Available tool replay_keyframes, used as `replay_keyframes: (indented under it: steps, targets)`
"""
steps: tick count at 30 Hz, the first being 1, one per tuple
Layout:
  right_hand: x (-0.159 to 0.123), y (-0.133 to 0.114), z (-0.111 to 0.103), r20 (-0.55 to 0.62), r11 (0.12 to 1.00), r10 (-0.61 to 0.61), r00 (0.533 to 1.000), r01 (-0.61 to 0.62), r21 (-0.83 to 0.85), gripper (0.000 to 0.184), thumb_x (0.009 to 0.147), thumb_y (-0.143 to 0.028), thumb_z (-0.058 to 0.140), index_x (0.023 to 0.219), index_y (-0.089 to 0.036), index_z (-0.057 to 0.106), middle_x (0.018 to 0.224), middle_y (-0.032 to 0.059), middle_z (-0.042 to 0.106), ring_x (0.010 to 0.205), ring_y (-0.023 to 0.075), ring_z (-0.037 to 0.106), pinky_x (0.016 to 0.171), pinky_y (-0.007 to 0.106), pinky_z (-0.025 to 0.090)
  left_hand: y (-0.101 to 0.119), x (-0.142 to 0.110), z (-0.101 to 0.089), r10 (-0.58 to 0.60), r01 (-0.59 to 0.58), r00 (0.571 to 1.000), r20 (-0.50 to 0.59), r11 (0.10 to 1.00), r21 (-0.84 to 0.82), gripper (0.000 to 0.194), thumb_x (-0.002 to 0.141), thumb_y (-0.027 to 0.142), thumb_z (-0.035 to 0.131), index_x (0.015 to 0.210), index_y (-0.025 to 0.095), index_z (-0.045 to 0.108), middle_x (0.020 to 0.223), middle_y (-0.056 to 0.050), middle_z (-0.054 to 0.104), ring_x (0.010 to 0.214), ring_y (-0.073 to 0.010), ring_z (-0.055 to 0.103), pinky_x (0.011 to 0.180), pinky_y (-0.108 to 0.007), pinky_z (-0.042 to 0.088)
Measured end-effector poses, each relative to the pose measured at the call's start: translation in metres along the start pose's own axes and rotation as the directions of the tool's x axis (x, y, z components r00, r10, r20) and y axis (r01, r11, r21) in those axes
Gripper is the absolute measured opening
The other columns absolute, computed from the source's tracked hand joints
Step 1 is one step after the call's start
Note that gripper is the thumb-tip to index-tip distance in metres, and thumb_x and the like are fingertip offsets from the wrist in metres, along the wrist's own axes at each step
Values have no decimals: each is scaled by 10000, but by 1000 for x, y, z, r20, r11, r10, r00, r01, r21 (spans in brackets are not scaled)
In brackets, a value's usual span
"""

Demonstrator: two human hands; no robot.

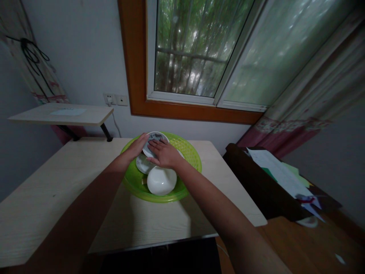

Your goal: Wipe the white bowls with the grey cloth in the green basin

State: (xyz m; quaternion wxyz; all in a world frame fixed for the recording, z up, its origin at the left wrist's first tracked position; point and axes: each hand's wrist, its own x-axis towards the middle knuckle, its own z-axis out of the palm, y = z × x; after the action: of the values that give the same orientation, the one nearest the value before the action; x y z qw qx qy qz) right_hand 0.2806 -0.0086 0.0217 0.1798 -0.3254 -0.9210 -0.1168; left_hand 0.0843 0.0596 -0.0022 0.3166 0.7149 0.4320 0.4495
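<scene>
My left hand grips the left rim of a white bowl, which is tilted over a green plastic basin. My right hand lies inside the bowl, palm down with its fingers stretched and apart. Under those fingers is a grey patch; whether it is a cloth or a pattern, I cannot tell. Below the bowl, a white dish with grey markings rests in the basin. Nearer to me sits a rounded white bowl, seemingly upside down. Beside it is a small tan piece, partly hidden.
The basin stands on a pale wooden table. A small raised shelf is at the back left, near wall sockets. Behind is a window with an orange-brown frame. Papers lie on a dark brown surface to the right.
</scene>
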Motion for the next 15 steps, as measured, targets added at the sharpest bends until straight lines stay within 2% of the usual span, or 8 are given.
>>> replay_keyframes:
  steps: [2, 5, 8, 10, 15]
  targets:
    - [1, -1, -3, -22, 998, 48, 999, -49, -39, 767, 984, -673, 437, 1425, -60, 571, 1470, 194, 570, 1413, 325, 488, 1236, 481, 266, 0, -2, -1, 3, -3, 1000, 0, 1000, 4, 457, 925, 561, 379, 1049, 180, 596, 1137, -94, 666, 1098, -222, 597, 1070, -352, 447]
    - [3, -2, -9, -26, 993, 83, 996, -85, -80, 758, 983, -688, 418, 1296, -47, 674, 1361, 211, 652, 1311, 323, 569, 1172, 449, 346, 2, -6, -3, -8, 9, 1000, -14, 1000, 16, 459, 934, 561, 380, 1055, 183, 611, 1110, -89, 677, 1064, -231, 610, 1030, -362, 474]
    - [3, 0, -13, 11, 988, 124, 992, -123, -96, 682, 1003, -658, 402, 1069, -89, 771, 1108, 192, 754, 1099, 296, 662, 1034, 425, 429, 4, -7, -5, -19, 21, 999, -42, 999, 46, 455, 941, 559, 380, 1058, 192, 623, 1095, -83, 683, 1028, -237, 621, 1006, -372, 484]
    - [2, 2, -15, 20, 986, 135, 991, -132, -103, 646, 1024, -620, 383, 963, -112, 776, 970, 170, 763, 986, 275, 672, 959, 416, 441, 7, -8, -6, -19, 23, 998, -64, 998, 65, 455, 946, 558, 375, 1047, 196, 631, 1093, -81, 690, 1032, -239, 623, 1015, -375, 480]
    - [-5, 4, -19, -55, 996, 8, 998, -13, -85, 496, 1055, -494, 383, 976, -154, 734, 953, 121, 731, 970, 252, 618, 887, 388, 424, 14, -11, -6, -9, 18, 995, -103, 997, 81, 447, 953, 548, 377, 1048, 195, 635, 1086, -77, 698, 1032, -235, 628, 1007, -372, 487]
